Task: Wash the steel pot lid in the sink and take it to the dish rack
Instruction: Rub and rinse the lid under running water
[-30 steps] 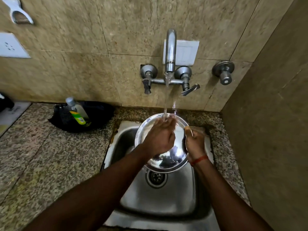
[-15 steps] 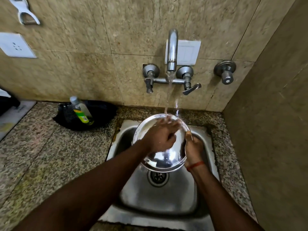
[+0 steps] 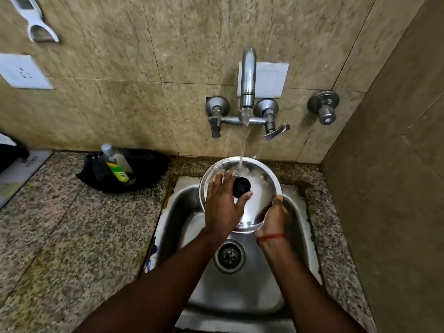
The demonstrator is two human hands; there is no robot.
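The steel sink [image 3: 240, 292] is set into a speckled granite counter [image 3: 72, 236]; its basin holds nothing but a round drain [image 3: 229, 255] near the middle. Held over the far half of the basin is the steel pot lid [image 3: 259, 195], tilted toward the camera with its black knob [image 3: 242, 186] showing. A thin stream of water [image 3: 243, 145] falls from the wall tap [image 3: 247, 80] and lands on the lid just above the knob. On the counter to the left, against the wall, a shallow black pan [image 3: 144, 169] holds a clear bottle [image 3: 117, 164] with a green and yellow label, lying at a slant.

The left hand [image 3: 223, 203] lies flat on the lid's face with fingers spread and loose, thumb tip beside the knob; it presses on the surface and closes around nothing. The right hand [image 3: 275, 215] grips the lid's near right rim, thumb on top of the edge and fingers hidden underneath. A red thread [image 3: 271, 236] circles the right wrist. Both bare forearms reach in from the lower edge of the view.

The wall behind is beige stone tile. A white switch plate [image 3: 271, 80] sits behind the spout, a separate round valve [image 3: 324, 106] is fixed to its right, and a white socket [image 3: 22, 72] and a white peeler-like tool [image 3: 36, 22] are on the wall at upper left. A brown side wall closes the right.
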